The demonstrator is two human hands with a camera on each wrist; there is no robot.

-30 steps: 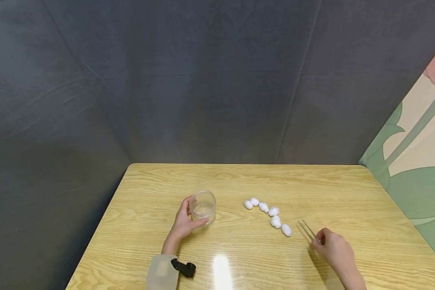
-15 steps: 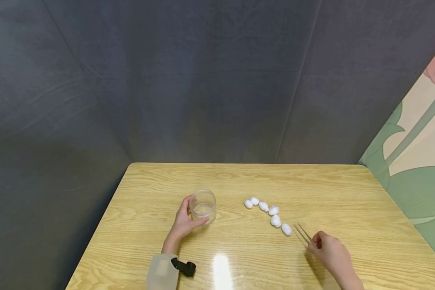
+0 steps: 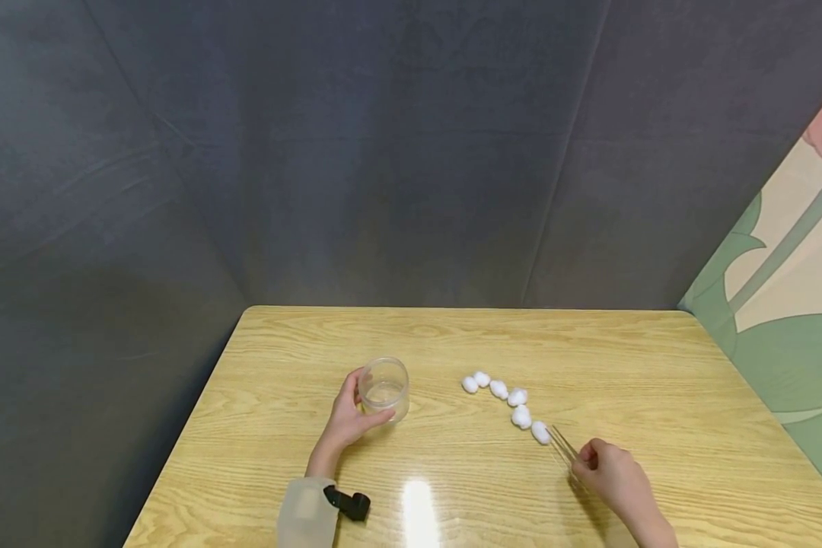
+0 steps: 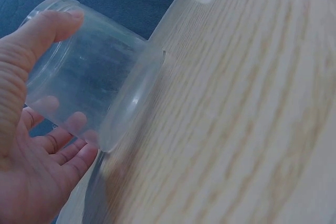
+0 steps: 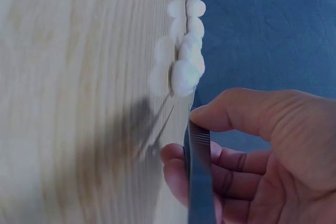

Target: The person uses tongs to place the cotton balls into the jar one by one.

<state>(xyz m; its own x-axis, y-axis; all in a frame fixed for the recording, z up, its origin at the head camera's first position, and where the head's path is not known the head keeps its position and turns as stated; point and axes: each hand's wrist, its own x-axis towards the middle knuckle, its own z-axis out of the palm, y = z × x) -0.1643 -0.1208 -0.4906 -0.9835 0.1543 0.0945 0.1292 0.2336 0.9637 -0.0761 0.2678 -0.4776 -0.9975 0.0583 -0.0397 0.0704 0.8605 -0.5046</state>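
A clear round plastic jar [image 3: 383, 390] without a lid stands on the table. My left hand [image 3: 352, 418] holds it from the side; in the left wrist view the thumb lies along the jar near its rim and the fingers are behind. Metal tweezers [image 5: 200, 166] are pinched between the thumb and fingers of my right hand [image 3: 613, 476]. Their tips, slightly apart, are right beside the nearest cotton ball [image 3: 541, 432]. Several more white cotton balls [image 3: 517, 397] lie in a curved row leading away toward the back left.
The wood-grain table [image 3: 315, 335] reaches back to a dark grey curtain [image 3: 397, 190]. A flower-patterned panel [image 3: 794, 327] stands along the right side. A black strap with a small camera [image 3: 349, 504] sits on the left wrist. A bright light reflection shows at the front.
My right hand has moved left with the tweezers, bringing their tips up to the nearest cotton ball. My left hand and the jar have stayed in place.
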